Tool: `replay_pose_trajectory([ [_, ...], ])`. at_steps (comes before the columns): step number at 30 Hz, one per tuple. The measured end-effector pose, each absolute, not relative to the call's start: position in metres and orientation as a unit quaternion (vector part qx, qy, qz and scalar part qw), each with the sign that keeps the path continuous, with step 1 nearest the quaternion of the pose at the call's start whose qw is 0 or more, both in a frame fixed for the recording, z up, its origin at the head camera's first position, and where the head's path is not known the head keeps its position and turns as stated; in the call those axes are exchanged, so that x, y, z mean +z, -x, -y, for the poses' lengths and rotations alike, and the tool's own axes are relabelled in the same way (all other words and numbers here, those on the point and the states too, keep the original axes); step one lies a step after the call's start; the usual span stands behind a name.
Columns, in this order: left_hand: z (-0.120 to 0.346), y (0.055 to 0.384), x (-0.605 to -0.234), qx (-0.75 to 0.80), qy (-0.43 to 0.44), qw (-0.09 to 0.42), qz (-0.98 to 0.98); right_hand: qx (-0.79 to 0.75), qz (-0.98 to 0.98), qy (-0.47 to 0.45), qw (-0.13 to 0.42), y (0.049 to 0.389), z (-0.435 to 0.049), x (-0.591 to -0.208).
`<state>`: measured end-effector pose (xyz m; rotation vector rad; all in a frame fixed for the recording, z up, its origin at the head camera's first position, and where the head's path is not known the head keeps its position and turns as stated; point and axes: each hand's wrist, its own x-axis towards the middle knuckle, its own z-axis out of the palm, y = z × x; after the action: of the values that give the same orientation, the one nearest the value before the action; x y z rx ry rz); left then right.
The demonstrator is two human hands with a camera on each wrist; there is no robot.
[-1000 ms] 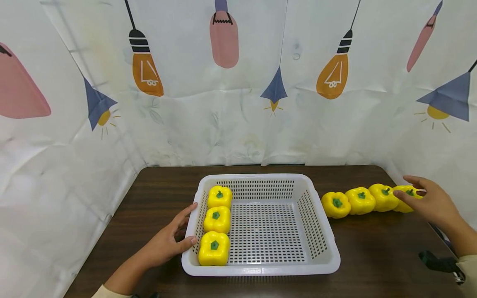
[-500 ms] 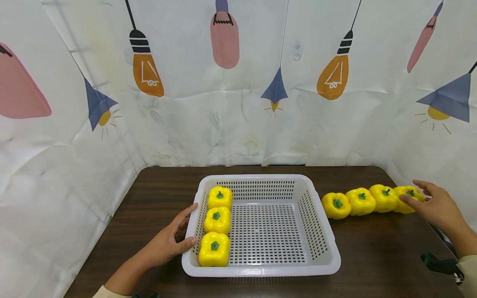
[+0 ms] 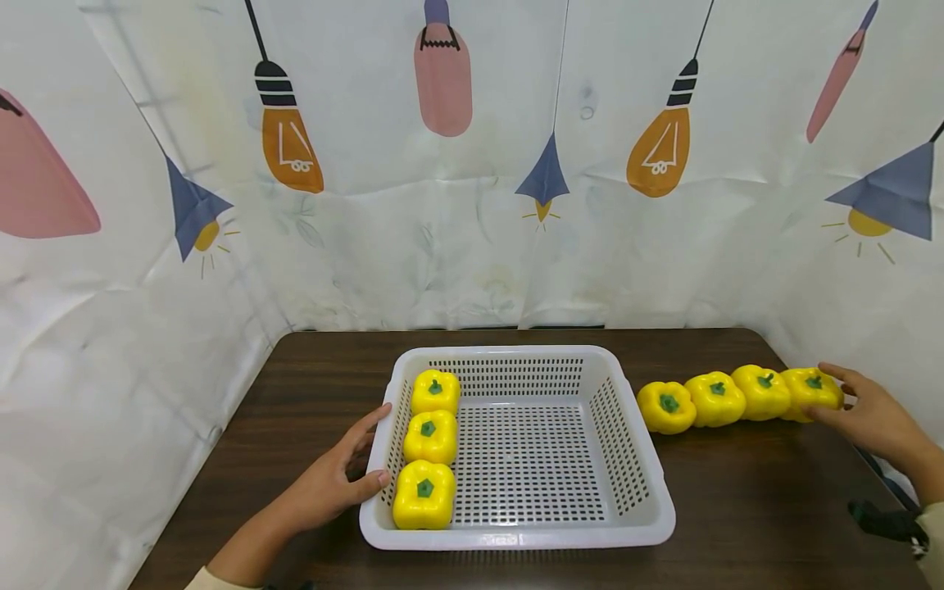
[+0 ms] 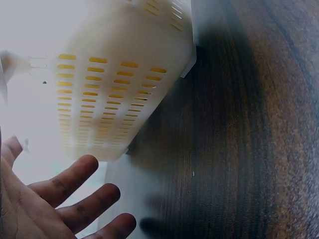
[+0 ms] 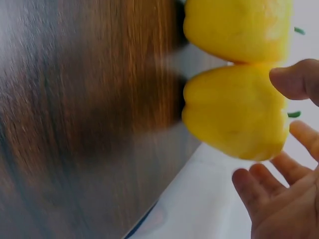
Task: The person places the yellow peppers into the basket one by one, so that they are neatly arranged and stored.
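My left hand (image 3: 339,475) rests against the left rim of a white perforated plastic basket (image 3: 516,537), its fingers loosely spread, as the left wrist view shows beside the slotted wall (image 4: 99,114). In the basket, three yellow bell peppers (image 3: 424,494) with green stems form a column along the left side. Several more yellow bell peppers (image 3: 715,401) stand in a slanting row right of the basket. At that row's right end, my right hand (image 3: 878,416) has its thumb and fingers apart around the last bell pepper (image 5: 234,112), fingertips close to its sides.
The dark wooden table (image 3: 767,508) ends near the right hand. White sheeting (image 3: 472,254) printed with lamps and bulbs stands behind and on both sides. A dark strap-like piece (image 3: 881,522) hangs by the right sleeve.
My right hand has moved a little right and lower, from above the end bell pepper to around its right side. The left hand, basket and peppers stay in place.
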<state>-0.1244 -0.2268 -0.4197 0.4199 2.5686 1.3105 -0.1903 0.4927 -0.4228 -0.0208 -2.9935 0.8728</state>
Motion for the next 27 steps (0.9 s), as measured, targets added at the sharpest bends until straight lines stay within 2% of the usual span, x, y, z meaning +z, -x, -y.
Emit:
replay_pose_trajectory([
  [14, 0.227, 0.125, -0.421, 0.451, -0.142, 0.12, -0.873, 0.274, 0.961, -0.021, -0.04, 0.198, -0.503, -0.42],
  [27, 0.227, 0.125, -0.42, 0.456, -0.139, 0.126, -0.87, 0.269, 0.963, 0.002, -0.031, 0.201, -0.51, -0.424],
])
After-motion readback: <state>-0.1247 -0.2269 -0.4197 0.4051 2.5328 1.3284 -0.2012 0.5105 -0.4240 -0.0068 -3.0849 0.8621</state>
